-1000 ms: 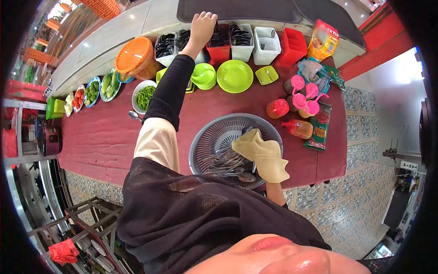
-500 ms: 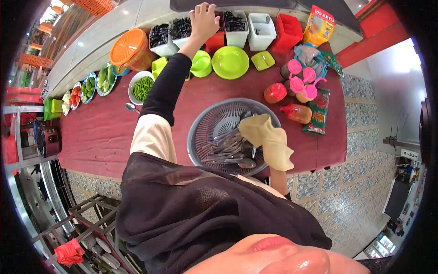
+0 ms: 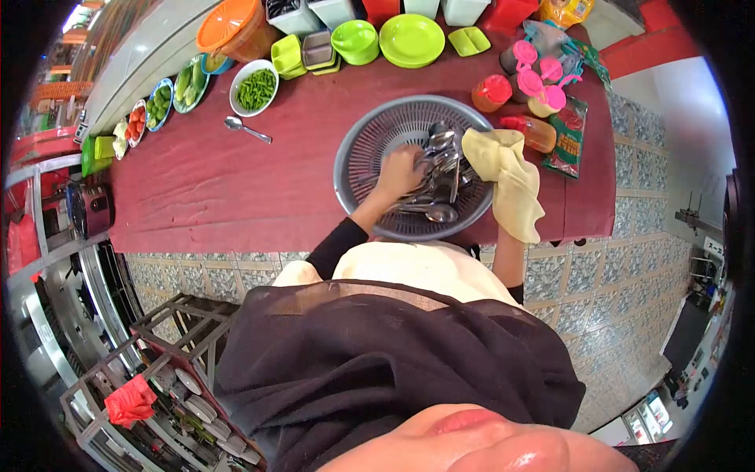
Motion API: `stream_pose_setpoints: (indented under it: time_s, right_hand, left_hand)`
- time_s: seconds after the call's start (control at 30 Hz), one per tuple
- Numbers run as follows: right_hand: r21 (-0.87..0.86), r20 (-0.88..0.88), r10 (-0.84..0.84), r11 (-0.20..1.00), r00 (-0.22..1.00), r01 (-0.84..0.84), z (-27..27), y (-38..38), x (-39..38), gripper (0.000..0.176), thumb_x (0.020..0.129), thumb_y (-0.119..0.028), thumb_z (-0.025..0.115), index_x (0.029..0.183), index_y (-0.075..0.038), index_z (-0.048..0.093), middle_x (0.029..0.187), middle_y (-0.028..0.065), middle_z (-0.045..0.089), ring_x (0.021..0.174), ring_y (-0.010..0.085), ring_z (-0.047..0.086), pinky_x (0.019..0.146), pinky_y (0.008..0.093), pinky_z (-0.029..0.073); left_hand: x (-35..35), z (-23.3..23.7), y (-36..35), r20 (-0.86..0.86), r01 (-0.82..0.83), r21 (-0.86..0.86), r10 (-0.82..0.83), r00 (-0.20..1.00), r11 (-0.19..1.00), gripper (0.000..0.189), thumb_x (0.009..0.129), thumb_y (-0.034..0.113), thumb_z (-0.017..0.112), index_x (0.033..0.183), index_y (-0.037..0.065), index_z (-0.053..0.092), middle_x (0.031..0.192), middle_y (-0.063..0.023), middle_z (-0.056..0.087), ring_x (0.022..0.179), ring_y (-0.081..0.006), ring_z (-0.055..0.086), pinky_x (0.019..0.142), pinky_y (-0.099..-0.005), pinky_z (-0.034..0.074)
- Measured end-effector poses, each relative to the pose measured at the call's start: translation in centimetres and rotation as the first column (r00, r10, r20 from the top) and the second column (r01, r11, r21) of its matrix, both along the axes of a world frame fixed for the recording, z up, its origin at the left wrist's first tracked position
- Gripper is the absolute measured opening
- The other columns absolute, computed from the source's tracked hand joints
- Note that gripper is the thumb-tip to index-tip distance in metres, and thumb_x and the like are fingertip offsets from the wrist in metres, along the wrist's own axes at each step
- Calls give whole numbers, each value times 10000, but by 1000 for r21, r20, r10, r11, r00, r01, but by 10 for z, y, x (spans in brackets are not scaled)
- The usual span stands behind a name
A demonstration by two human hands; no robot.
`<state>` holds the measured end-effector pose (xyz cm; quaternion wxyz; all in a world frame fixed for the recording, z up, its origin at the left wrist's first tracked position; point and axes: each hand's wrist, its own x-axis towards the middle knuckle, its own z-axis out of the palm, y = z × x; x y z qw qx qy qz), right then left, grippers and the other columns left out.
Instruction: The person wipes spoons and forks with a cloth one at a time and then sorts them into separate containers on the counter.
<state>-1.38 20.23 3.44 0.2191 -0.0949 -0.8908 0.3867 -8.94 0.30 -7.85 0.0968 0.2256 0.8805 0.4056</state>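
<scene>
A grey plastic colander basket (image 3: 346, 185) stands at the table's near side, with metal spoons and forks (image 3: 442, 185) piled in it. My left hand (image 3: 401, 171) reaches down inside, its fingers curled at the cutlery handles; what they grip is partly hidden. A cream cloth (image 3: 511, 177) drapes over my right hand at the basket's right rim. That hand's fingers are covered by the cloth, which is bunched around them. One loose spoon (image 3: 248, 130) lies on the table to the left.
On the red tabletop (image 3: 204, 189), a bowl of green chillies (image 3: 254, 88), green plates (image 3: 411, 41) and an orange bucket (image 3: 236, 31) stand toward the back. White and red cutlery holders (image 3: 469, 11) line the back edge. Sauce bottles (image 3: 491, 93) and a green packet (image 3: 566, 138) sit right.
My left hand has come back from the holders at the rear, down into the basket. The cloth-covered right hand stays at the basket's right side. The view has tilted lower.
</scene>
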Motion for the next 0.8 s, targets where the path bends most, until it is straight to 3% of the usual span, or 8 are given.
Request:
stream_pose_setpoints:
  time_s: [0.1, 0.17, 0.27, 0.43, 0.53, 0.63, 0.67, 0.8]
  right_hand:
    - [-276, 24, -34, 960, 999, 40, -18, -1, 10, 161, 865, -127, 494, 776, -29, 585, 589, -26, 445, 503, 55, 395, 461, 220, 297]
    - [-443, 79, 25, 897, 997, 13, -30, 6, 19, 156, 782, -76, 517, 909, -10, 578, 684, 52, 512, 606, 173, 493, 540, 266, 373]
    - [-405, 48, 60, 914, 997, -36, -31, 5, 29, 248, 734, -39, 528, 976, -2, 572, 741, 109, 546, 672, 257, 543, 593, 301, 416]
    - [-154, -56, 85, 984, 995, -93, -24, 5, 34, 223, 733, -23, 535, 953, 2, 557, 741, 116, 536, 659, 280, 521, 586, 326, 406]
    - [139, -197, 168, 980, 966, -142, -11, 2, 25, 135, 731, -10, 545, 864, 15, 554, 696, 92, 522, 592, 253, 500, 525, 319, 384]
    - [-51, -305, 231, 965, 924, -258, -6, -20, 19, 210, 694, 10, 567, 903, 5, 552, 752, 116, 546, 658, 284, 526, 565, 341, 411]
    - [93, -368, 211, 977, 905, -190, -29, -24, 16, 241, 681, -9, 593, 921, -1, 571, 778, 102, 558, 677, 259, 539, 590, 306, 431]
    - [65, -425, 285, 956, 859, -285, -78, -48, 18, 241, 759, -65, 590, 990, 0, 563, 916, 84, 577, 773, 203, 560, 652, 284, 452]
  left_hand:
    - [27, -21, -5, -116, -12, -245, -17, 993, 970, 204, 695, 150, 649, 837, 17, 590, 803, -146, 588, 757, -318, 586, 674, -409, 445]
    - [36, -27, -4, -271, -43, -301, -42, 962, 953, 175, 703, 148, 635, 815, 31, 571, 799, -137, 583, 768, -313, 581, 673, -415, 430]
    - [34, -27, -3, -106, -14, -394, -30, 994, 919, 163, 716, 95, 599, 865, 38, 564, 869, -107, 593, 892, -259, 570, 751, -434, 408]
    - [28, -24, -11, -56, -171, -114, 166, 985, 979, 144, 828, 77, 496, 950, 27, 437, 693, -188, 577, 631, -392, 575, 536, -417, 444]
    - [25, 5, -14, 114, -221, 323, 194, 974, 920, 122, 862, 104, 489, 922, 17, 427, 652, -208, 542, 559, -341, 575, 492, -381, 433]
    - [31, 44, -12, 619, -369, 592, -111, 778, 717, 140, 917, 179, 455, 878, 45, 457, 547, -44, 439, 417, -106, 400, 369, -248, 299]
    - [36, 60, -11, 732, -460, 635, -293, 615, 620, 152, 925, 191, 447, 867, 51, 463, 535, -7, 412, 410, -63, 355, 354, -220, 266]
    - [57, 89, 6, 752, -371, 578, -298, 588, 726, 201, 945, 197, 414, 819, 68, 503, 536, 64, 345, 414, -27, 272, 367, -183, 212]
